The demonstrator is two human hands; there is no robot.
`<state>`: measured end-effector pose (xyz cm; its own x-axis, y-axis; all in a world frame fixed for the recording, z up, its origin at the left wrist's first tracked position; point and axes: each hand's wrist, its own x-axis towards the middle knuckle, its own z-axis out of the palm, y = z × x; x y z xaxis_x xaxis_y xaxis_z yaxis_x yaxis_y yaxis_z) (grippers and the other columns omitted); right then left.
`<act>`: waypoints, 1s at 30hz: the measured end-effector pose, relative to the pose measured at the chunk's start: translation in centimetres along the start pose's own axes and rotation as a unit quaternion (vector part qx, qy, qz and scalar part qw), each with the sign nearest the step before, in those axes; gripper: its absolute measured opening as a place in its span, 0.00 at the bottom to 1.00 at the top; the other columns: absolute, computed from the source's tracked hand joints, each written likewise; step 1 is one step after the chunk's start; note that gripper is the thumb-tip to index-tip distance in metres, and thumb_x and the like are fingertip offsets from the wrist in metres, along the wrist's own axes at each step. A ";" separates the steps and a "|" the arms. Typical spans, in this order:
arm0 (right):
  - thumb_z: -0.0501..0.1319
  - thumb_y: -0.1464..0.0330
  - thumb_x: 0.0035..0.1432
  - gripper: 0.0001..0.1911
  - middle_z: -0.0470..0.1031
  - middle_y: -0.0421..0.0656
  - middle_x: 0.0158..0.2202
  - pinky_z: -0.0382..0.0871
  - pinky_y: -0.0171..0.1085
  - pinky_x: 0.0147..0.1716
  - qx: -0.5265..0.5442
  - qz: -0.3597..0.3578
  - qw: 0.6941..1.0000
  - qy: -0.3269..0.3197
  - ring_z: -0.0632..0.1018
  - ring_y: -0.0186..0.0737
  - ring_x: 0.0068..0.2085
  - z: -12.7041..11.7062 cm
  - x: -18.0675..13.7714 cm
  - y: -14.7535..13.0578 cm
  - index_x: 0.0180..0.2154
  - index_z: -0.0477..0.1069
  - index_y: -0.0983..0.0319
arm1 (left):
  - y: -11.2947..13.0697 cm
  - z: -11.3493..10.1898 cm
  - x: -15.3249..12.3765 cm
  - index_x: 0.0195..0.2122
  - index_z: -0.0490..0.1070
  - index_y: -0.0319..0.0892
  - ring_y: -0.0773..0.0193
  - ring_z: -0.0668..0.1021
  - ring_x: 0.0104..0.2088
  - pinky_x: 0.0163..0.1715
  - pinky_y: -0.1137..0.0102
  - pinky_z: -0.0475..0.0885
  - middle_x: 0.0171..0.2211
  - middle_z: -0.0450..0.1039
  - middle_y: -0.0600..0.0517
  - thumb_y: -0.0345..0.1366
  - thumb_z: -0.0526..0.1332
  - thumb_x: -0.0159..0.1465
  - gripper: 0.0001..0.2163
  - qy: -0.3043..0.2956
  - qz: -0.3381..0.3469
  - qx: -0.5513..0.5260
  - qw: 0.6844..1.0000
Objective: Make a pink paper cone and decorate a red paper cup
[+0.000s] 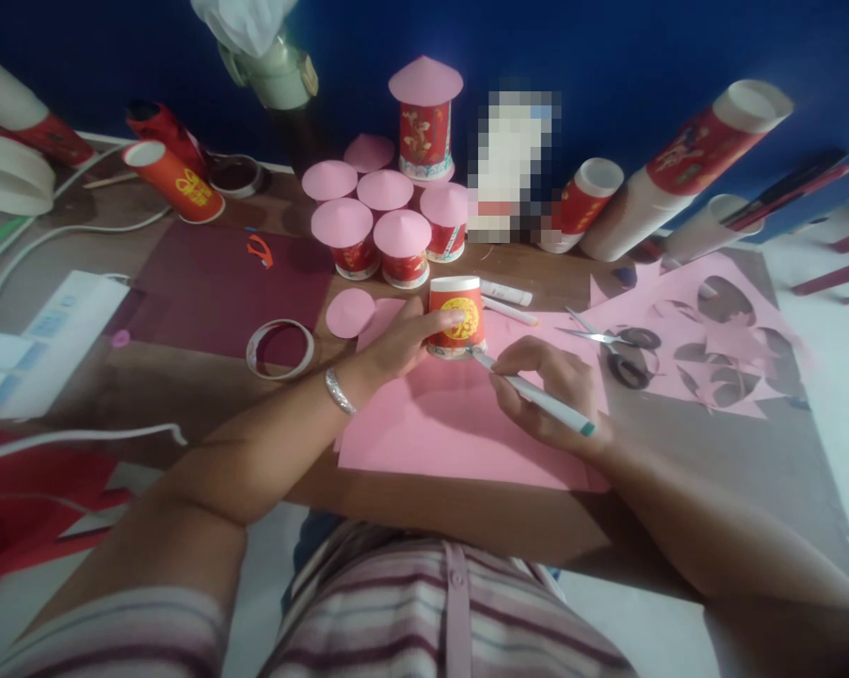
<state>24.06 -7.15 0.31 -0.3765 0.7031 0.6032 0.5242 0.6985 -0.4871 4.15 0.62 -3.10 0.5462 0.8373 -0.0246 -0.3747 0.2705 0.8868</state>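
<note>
My left hand (411,341) grips a red paper cup (459,299) with a yellow emblem, which stands upside down over a stack of pink paper (424,443). Between the thumb and fingers of my right hand (548,386) is a white marker (548,403) with a teal end. Its tip meets the pale, blue-patterned rim at the cup's lower edge. Behind the cup lie a white tube (507,293) and another slim pen (511,312). A round pink paper disc (351,313) rests left of the cup, beside a roll of tape (280,349).
Several red cups with pink cone roofs (403,247) stand at the back, one raised higher (425,122). Scissors (618,348) lie right, by cut-out pink scraps (713,348). Tall cup stacks (707,141) lean at back right. A white box (50,344) and cables (78,235) are left.
</note>
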 end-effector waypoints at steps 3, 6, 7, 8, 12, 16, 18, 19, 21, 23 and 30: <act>0.63 0.76 0.62 0.10 0.78 0.39 0.29 0.75 0.36 0.26 0.005 0.001 1.000 -0.014 0.79 0.37 0.27 0.0 0.0 -0.1 0.39 0.68 0.55 | 0.2 0.2 0.0 0.44 0.73 0.42 0.60 0.80 0.40 0.36 0.69 0.76 0.39 0.76 0.49 0.42 0.70 0.60 0.15 0.005 0.002 -0.005 1.000; 0.63 0.75 0.62 0.07 0.78 0.39 0.29 0.74 0.35 0.25 0.002 -0.007 1.000 -0.015 0.79 0.36 0.27 0.1 -0.1 -0.1 0.38 0.68 0.57 | 0.3 0.3 0.0 0.46 0.72 0.42 0.59 0.80 0.42 0.37 0.69 0.76 0.41 0.77 0.48 0.40 0.70 0.59 0.16 0.015 0.006 -0.012 1.000; 0.63 0.74 0.62 0.07 0.78 0.39 0.29 0.74 0.34 0.26 0.002 -0.011 1.000 -0.012 0.79 0.36 0.27 0.1 -0.1 -0.1 0.38 0.68 0.57 | 0.2 0.3 0.1 0.46 0.72 0.42 0.59 0.80 0.41 0.37 0.69 0.76 0.40 0.77 0.48 0.40 0.70 0.59 0.16 0.016 0.005 -0.013 1.000; 0.63 0.74 0.62 0.06 0.78 0.39 0.29 0.74 0.34 0.26 0.003 -0.014 1.000 -0.009 0.79 0.35 0.27 0.2 -0.1 0.0 0.37 0.68 0.58 | 0.2 0.3 0.1 0.45 0.72 0.42 0.60 0.80 0.40 0.36 0.69 0.76 0.40 0.76 0.48 0.40 0.70 0.59 0.16 0.014 0.006 -0.015 1.000; 0.63 0.75 0.62 0.07 0.78 0.39 0.29 0.74 0.33 0.26 0.003 -0.018 1.000 -0.001 0.79 0.34 0.27 0.3 -0.2 0.0 0.37 0.68 0.58 | 0.2 0.3 0.1 0.42 0.73 0.40 0.61 0.79 0.38 0.34 0.70 0.76 0.37 0.75 0.48 0.40 0.70 0.60 0.13 0.009 0.007 -0.013 1.000; 0.63 0.76 0.62 0.07 0.78 0.40 0.29 0.74 0.32 0.27 -0.008 -0.023 1.000 -0.003 0.79 0.34 0.27 0.3 -0.1 -0.1 0.37 0.68 0.58 | 0.2 0.3 0.1 0.43 0.73 0.42 0.59 0.79 0.40 0.34 0.70 0.76 0.39 0.76 0.48 0.41 0.70 0.59 0.14 0.010 0.009 -0.004 1.000; 0.62 0.76 0.62 0.07 0.78 0.39 0.29 0.74 0.32 0.26 -0.017 -0.029 0.999 -0.002 0.79 0.34 0.27 0.2 0.0 -0.1 0.38 0.68 0.58 | 0.2 0.2 0.1 0.43 0.73 0.41 0.58 0.80 0.41 0.35 0.69 0.76 0.40 0.76 0.47 0.41 0.69 0.60 0.13 0.006 0.010 0.003 1.000; 0.62 0.76 0.62 0.06 0.78 0.40 0.29 0.74 0.32 0.26 -0.021 -0.031 0.999 -0.003 0.79 0.34 0.26 0.2 0.0 -0.1 0.38 0.68 0.59 | 0.1 0.2 0.1 0.42 0.73 0.41 0.58 0.80 0.41 0.36 0.69 0.76 0.40 0.76 0.47 0.41 0.69 0.60 0.13 0.005 0.010 0.006 1.000; 0.62 0.76 0.63 0.06 0.78 0.40 0.29 0.74 0.33 0.26 -0.028 -0.032 0.999 -0.006 0.79 0.34 0.26 0.2 0.0 -0.1 0.38 0.68 0.59 | 0.0 0.1 0.1 0.41 0.73 0.41 0.58 0.80 0.42 0.37 0.69 0.76 0.40 0.77 0.46 0.42 0.69 0.60 0.13 0.004 0.013 0.008 1.000; 0.62 0.76 0.62 0.07 0.78 0.40 0.29 0.74 0.32 0.26 -0.035 -0.033 0.999 -0.003 0.79 0.35 0.27 0.2 0.0 -0.1 0.38 0.68 0.59 | -0.1 -0.1 0.1 0.42 0.73 0.40 0.58 0.80 0.42 0.37 0.69 0.76 0.40 0.77 0.46 0.42 0.69 0.60 0.14 0.003 0.013 0.002 1.000; 0.62 0.77 0.62 0.08 0.78 0.40 0.30 0.74 0.32 0.27 -0.053 -0.039 0.998 -0.002 0.80 0.34 0.27 0.1 0.1 -0.2 0.39 0.68 0.58 | 0.0 -0.1 0.1 0.43 0.73 0.41 0.60 0.78 0.39 0.36 0.70 0.75 0.37 0.75 0.48 0.41 0.70 0.61 0.13 0.000 0.009 -0.003 1.000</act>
<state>23.86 -7.20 0.39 -0.4222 0.6474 0.6346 0.5701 0.7339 -0.3693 4.19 0.77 -3.17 0.5393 0.8421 -0.0081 -0.3890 0.2576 0.8845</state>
